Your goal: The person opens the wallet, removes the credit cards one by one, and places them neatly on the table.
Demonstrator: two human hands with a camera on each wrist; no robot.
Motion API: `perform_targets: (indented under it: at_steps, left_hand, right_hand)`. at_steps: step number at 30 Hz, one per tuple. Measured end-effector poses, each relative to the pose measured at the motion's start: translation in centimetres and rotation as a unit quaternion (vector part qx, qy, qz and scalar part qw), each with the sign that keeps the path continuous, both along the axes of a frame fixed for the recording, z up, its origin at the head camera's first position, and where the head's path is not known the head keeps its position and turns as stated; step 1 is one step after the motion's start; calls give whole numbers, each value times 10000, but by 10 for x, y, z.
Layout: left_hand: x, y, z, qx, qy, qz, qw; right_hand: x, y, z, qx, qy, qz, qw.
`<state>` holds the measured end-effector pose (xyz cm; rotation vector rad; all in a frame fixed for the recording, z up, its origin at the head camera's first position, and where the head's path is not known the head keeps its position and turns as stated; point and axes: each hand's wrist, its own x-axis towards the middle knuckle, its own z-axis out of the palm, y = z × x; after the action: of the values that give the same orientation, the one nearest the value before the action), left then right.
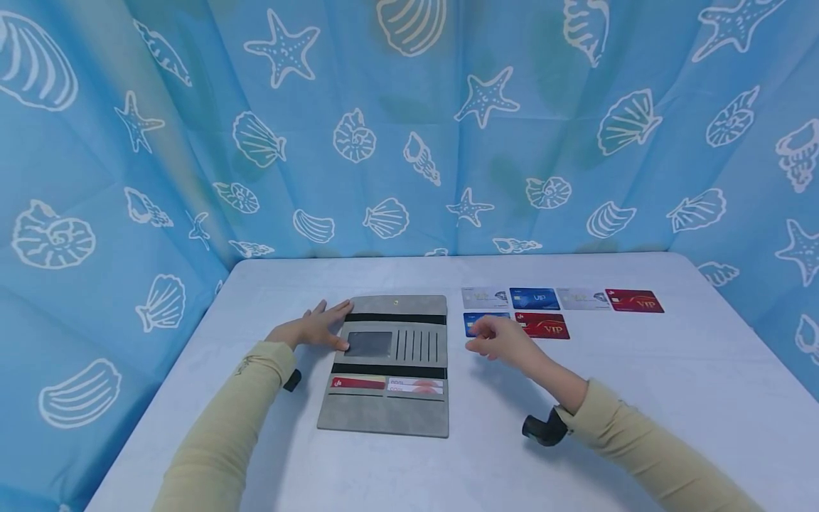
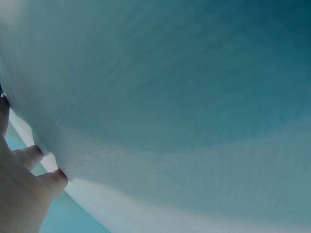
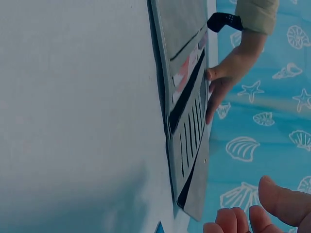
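Note:
A grey long wallet [image 1: 409, 418] lies spread flat on the table, with a clear window, slim slots and two black bands. A red card [image 1: 358, 382] and a white-and-pink card [image 1: 416, 386] sit in its near pockets. My left hand [image 1: 315, 328] rests at the wallet's left edge, fingers extended and thumb touching beside the window. My right hand [image 1: 505, 343], fingers bent, hovers over a blue card [image 1: 472, 317] and partly covers it. In the right wrist view, a gap separates the thumb from the fingers [image 3: 233, 221], with nothing visible between them.
Beside the blue card lies a red VIP card [image 1: 544, 326]. A row behind holds a silver card [image 1: 484, 298], a blue VIP card [image 1: 534, 299], another silver card [image 1: 584, 299] and another red VIP card [image 1: 635, 301]. A seashell-print curtain [image 1: 409, 178] hangs behind the white table [image 1: 397, 476].

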<state>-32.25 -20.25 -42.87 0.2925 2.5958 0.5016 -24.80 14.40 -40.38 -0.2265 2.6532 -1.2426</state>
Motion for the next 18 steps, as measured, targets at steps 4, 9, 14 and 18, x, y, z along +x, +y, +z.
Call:
perform_targets:
  at_steps: [4, 9, 14, 18]
  left_hand:
    - [0, 0, 1, 7, 4, -8, 10000]
    - [1, 1, 1, -24, -5, -19, 10000]
    - [2, 1, 2, -57, 8, -27, 10000]
    - [1, 1, 2, -79, 8, -29, 10000]
  right_hand:
    - [6, -9, -3, -67, -9, 83, 9999]
    - [12, -20, -9, -148, -146, 142, 9997]
    - [16, -28, -18, -163, -195, 243, 9994]
    - [19, -34, -22, -182, -275, 318, 9989]
